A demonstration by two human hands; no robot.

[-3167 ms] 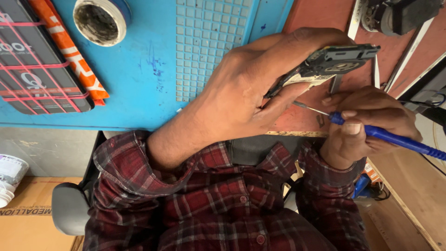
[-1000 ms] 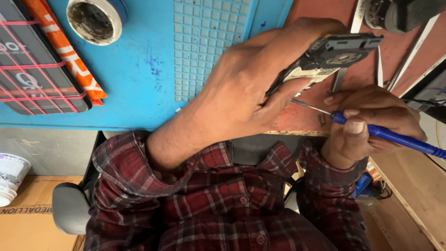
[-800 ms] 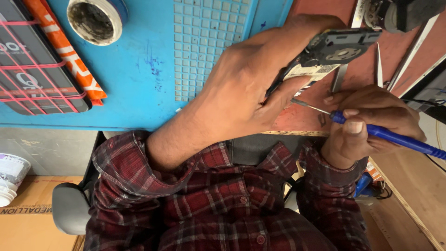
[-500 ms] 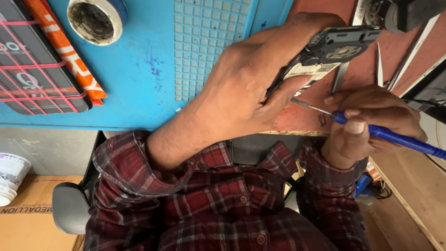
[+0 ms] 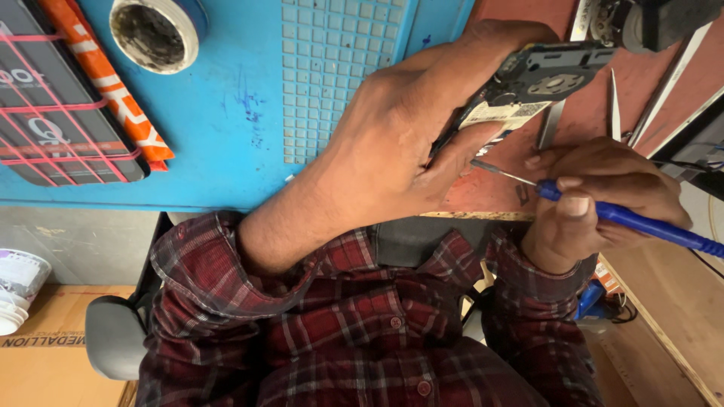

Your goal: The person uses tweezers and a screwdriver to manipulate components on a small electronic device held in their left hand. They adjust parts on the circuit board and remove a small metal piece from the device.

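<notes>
My left hand (image 5: 392,143) is shut on an opened phone body (image 5: 539,79), holding it tilted above a reddish-brown work mat (image 5: 648,83). The phone's dark inner parts and a pale label face me. My right hand (image 5: 603,196) grips a blue-handled screwdriver (image 5: 648,224). Its thin metal tip (image 5: 501,172) points left at the phone's lower edge, just beside my left thumb. I cannot tell whether the tip touches the phone. Both forearms are in red plaid sleeves.
A blue mat (image 5: 226,113) with a gridded patch covers the bench at left. On it lie a tape roll (image 5: 154,30), an orange strip (image 5: 105,83) and a dark device wrapped in pink bands (image 5: 53,120). Tweezers (image 5: 615,105) lie on the reddish mat. Stacked white cups (image 5: 19,290) stand on a cardboard box at lower left.
My left hand has raised and tilted the phone body slightly. The right hand and screwdriver stay almost where they were.
</notes>
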